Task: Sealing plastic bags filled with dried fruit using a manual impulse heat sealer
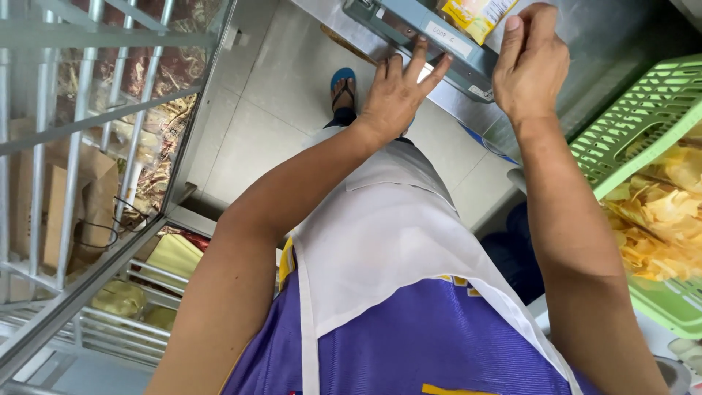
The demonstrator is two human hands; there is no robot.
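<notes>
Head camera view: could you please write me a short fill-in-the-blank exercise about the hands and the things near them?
1. The left hand presses flat on a grey metal ____.
2. The right hand pinches a ____ plastic packet.
3. The green plastic basket holds yellow ____.
4. The person's foot wears a ____ sandal.

Missing words: bar; yellow; chips; blue

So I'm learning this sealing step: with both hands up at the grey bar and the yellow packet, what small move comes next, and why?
Probably press the grey bar down with the left hand. Its fingers already lie flat on the bar, while the right hand holds the yellow packet at the bar's far edge, so the packet looks placed.
</notes>
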